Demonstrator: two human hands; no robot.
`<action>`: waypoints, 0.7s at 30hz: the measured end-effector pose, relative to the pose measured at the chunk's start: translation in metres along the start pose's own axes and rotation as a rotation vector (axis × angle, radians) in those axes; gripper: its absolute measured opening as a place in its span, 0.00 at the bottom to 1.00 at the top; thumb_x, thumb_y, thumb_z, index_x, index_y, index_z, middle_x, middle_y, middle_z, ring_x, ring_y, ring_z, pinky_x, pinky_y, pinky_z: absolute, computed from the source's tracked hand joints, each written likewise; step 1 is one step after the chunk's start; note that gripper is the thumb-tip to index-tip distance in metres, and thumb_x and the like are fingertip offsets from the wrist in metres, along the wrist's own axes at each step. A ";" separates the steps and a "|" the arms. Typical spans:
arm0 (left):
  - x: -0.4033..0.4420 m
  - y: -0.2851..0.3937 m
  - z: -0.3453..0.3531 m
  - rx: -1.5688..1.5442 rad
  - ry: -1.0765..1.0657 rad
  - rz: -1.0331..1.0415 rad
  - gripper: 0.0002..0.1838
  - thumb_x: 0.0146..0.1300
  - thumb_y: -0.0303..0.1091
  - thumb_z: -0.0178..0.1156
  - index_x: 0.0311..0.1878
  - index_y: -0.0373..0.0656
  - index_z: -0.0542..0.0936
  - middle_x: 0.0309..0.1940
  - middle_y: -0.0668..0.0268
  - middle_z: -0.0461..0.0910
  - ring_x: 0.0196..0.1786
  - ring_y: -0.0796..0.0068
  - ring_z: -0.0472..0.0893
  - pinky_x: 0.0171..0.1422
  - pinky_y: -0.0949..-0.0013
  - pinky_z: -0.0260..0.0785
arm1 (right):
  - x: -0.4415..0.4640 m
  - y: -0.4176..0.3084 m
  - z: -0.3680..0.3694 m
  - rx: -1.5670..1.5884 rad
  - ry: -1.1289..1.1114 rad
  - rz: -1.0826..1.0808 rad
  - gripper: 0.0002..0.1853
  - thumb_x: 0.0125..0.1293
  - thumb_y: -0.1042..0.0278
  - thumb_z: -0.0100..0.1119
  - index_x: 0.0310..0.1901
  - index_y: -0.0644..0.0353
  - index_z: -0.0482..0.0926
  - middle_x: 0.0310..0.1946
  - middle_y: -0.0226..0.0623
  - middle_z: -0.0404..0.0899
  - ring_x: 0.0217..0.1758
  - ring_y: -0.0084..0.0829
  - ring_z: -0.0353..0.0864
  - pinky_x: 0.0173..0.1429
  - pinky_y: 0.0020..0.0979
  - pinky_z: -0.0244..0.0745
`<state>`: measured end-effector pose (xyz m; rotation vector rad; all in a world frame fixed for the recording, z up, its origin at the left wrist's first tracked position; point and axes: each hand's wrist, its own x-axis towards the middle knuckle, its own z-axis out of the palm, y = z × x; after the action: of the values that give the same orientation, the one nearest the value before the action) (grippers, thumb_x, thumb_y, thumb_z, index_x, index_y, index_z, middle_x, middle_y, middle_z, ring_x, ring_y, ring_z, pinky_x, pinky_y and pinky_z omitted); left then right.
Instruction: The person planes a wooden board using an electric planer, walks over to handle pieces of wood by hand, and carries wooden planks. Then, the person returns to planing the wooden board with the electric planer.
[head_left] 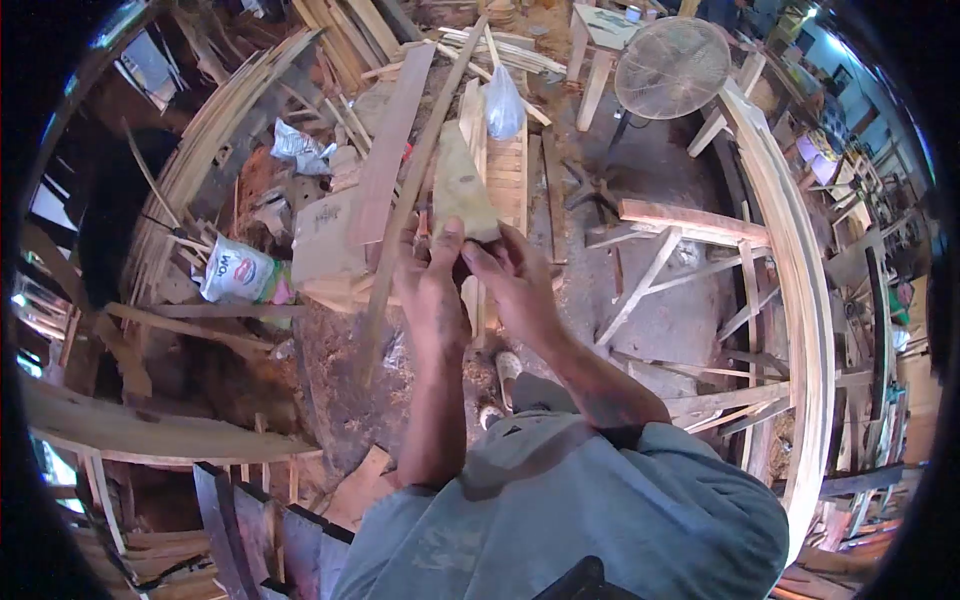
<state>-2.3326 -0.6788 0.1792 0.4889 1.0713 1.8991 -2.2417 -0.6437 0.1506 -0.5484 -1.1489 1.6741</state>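
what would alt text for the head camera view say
Two bare hands, left and right, hold a tapered piece of wood by its wide end. Around them is a cluttered woodworking space with long planks, a round fan and a white printed bag.

Board (460, 185) between left hand (437, 290) and right hand (518, 285). Bag (504, 104) beyond it; fan (672, 68) right of bag. Sack (238, 270) left of both hands. Planks (797, 235) far right.
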 end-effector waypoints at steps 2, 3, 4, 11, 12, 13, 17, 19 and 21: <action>0.007 0.001 0.002 -0.013 -0.057 0.059 0.41 0.66 0.37 0.66 0.74 0.29 0.56 0.55 0.50 0.76 0.54 0.64 0.79 0.57 0.64 0.73 | 0.007 -0.001 0.001 -0.050 -0.005 -0.041 0.21 0.72 0.69 0.61 0.61 0.69 0.71 0.52 0.36 0.79 0.55 0.22 0.77 0.59 0.26 0.73; 0.011 -0.002 0.000 0.045 -0.009 0.067 0.39 0.68 0.40 0.64 0.73 0.30 0.57 0.57 0.51 0.75 0.55 0.63 0.79 0.59 0.62 0.73 | 0.008 -0.008 0.004 -0.127 0.011 -0.028 0.20 0.72 0.68 0.61 0.61 0.69 0.71 0.52 0.37 0.80 0.55 0.23 0.77 0.60 0.27 0.72; 0.014 -0.004 0.002 0.050 -0.039 0.077 0.39 0.68 0.40 0.64 0.73 0.30 0.57 0.57 0.51 0.75 0.55 0.63 0.79 0.59 0.62 0.73 | 0.012 -0.008 0.004 -0.122 0.021 -0.058 0.20 0.72 0.68 0.61 0.61 0.69 0.71 0.52 0.37 0.80 0.55 0.23 0.77 0.60 0.27 0.72; 0.019 -0.001 0.011 -0.051 -0.013 0.119 0.36 0.71 0.36 0.61 0.74 0.33 0.55 0.49 0.54 0.77 0.49 0.68 0.81 0.54 0.65 0.76 | 0.025 -0.013 0.006 0.042 -0.011 -0.077 0.22 0.72 0.68 0.61 0.62 0.71 0.69 0.53 0.40 0.80 0.57 0.27 0.78 0.63 0.30 0.73; 0.020 0.000 0.014 -0.054 -0.012 0.122 0.36 0.71 0.36 0.61 0.74 0.33 0.55 0.48 0.55 0.77 0.48 0.69 0.80 0.54 0.65 0.75 | 0.027 -0.013 0.005 0.063 -0.006 -0.088 0.21 0.72 0.68 0.62 0.61 0.71 0.71 0.51 0.37 0.80 0.55 0.24 0.78 0.61 0.29 0.73; 0.021 -0.001 0.017 -0.060 -0.008 0.124 0.36 0.71 0.36 0.61 0.74 0.34 0.55 0.48 0.55 0.77 0.48 0.69 0.80 0.54 0.66 0.75 | 0.028 -0.014 0.003 0.080 -0.002 -0.097 0.20 0.71 0.69 0.63 0.60 0.71 0.73 0.48 0.34 0.81 0.53 0.21 0.78 0.60 0.27 0.73; 0.025 0.001 0.030 -0.037 0.019 0.148 0.36 0.71 0.37 0.61 0.74 0.34 0.56 0.48 0.56 0.77 0.48 0.70 0.80 0.54 0.66 0.74 | 0.037 -0.021 -0.003 0.003 -0.007 -0.065 0.21 0.71 0.69 0.63 0.60 0.71 0.73 0.49 0.34 0.80 0.53 0.22 0.77 0.60 0.27 0.73; 0.026 0.004 0.039 -0.025 0.027 0.167 0.35 0.72 0.39 0.61 0.74 0.34 0.58 0.48 0.57 0.77 0.47 0.71 0.80 0.51 0.68 0.74 | 0.045 -0.017 -0.008 0.047 -0.028 -0.084 0.24 0.71 0.66 0.64 0.62 0.72 0.70 0.53 0.42 0.81 0.56 0.27 0.80 0.62 0.30 0.75; 0.031 0.003 0.041 -0.003 0.023 0.177 0.35 0.72 0.39 0.61 0.74 0.34 0.58 0.48 0.58 0.77 0.47 0.72 0.80 0.50 0.69 0.73 | 0.046 -0.025 -0.010 0.028 -0.024 -0.085 0.24 0.71 0.66 0.63 0.62 0.72 0.70 0.53 0.42 0.81 0.55 0.27 0.81 0.62 0.29 0.75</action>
<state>-2.3233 -0.6335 0.2015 0.5777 1.0700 2.0650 -2.2405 -0.5969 0.1753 -0.4567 -1.1487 1.6249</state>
